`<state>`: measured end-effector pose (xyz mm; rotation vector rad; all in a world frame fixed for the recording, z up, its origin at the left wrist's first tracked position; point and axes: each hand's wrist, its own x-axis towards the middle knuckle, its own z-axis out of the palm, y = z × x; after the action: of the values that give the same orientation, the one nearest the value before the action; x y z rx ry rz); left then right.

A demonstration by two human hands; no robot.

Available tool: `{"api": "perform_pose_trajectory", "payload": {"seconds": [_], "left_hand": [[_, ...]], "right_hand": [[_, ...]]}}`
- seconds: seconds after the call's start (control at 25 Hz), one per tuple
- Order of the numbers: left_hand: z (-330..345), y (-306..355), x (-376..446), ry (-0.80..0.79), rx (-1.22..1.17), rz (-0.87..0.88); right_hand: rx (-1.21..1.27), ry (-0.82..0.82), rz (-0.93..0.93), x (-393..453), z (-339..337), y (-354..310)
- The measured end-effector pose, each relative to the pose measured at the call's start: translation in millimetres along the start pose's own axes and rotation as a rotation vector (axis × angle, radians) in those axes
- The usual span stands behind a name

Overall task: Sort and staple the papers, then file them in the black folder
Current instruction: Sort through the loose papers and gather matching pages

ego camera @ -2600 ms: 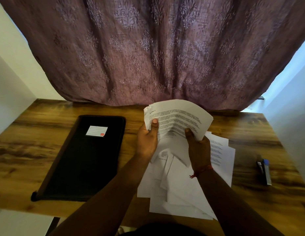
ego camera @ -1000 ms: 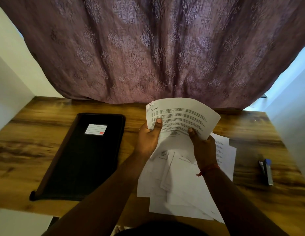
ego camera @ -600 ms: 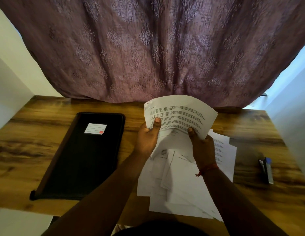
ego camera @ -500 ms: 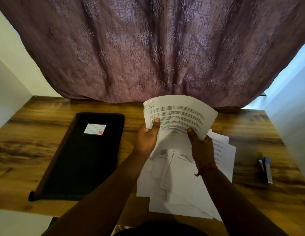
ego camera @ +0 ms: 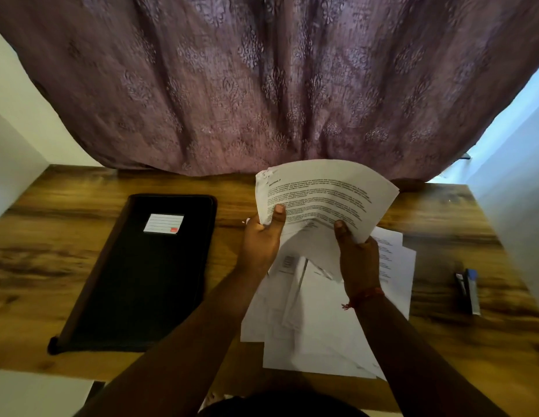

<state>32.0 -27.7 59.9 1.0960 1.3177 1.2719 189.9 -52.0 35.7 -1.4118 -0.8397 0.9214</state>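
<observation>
Hands: two; left hand (ego camera: 260,242) and right hand (ego camera: 359,260), fingers curled, grip one printed sheaf (ego camera: 322,197) above the desk (ego camera: 443,350).
Loose papers (ego camera: 316,332): overlapping pile, number unclear.
Black folder (ego camera: 141,281): one, closed, left.
Stapler (ego camera: 467,291): one, far right.

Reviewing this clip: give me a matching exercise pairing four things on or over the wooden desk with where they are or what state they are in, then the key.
Things:
1. black zip folder
2. blue and black stapler
3. curved printed sheet headed "Section 7"
4. loose white papers

Places or states:
A. held up by both hands
B. spread on the desk under the forearms
C. closed, flat, at the desk's left
D. lying alone near the desk's right edge

Pairs: 1-C, 2-D, 3-A, 4-B
</observation>
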Motion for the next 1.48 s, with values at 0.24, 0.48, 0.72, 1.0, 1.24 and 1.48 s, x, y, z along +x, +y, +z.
{"api": "perform_pose_trajectory", "payload": {"seconds": [0.24, 0.48, 0.72, 1.0, 1.24, 1.48], "left_hand": [[0.8, -15.6, 5.5, 0.013, 0.004, -0.011], [-10.2, 9.4, 18.8, -0.155, 0.101, -0.071], [-17.2, 6.9, 44.9, -0.355, -0.108, -0.315], [11.1, -20.1, 38.6, -0.332, -0.189, -0.439], [41.2, -34.6, 17.6, -0.307, -0.141, -0.479], [74.0, -38.3, -15.7, -0.111, -0.058, -0.374]], "right_hand": [[-0.03, -0.015, 0.017, -0.5, 3.3, 6.5], [-0.075, -0.067, -0.005, 16.5, -11.1, -21.0], [-0.002, -0.375, 0.197, 44.6, -47.3, -36.5], [-0.077, -0.336, 0.287, 40.1, -64.7, -14.5], [-0.232, -0.415, 0.294, 52.6, -103.4, -7.5], [-0.294, -0.497, 0.235, 55.1, -136.9, -7.4]]}}
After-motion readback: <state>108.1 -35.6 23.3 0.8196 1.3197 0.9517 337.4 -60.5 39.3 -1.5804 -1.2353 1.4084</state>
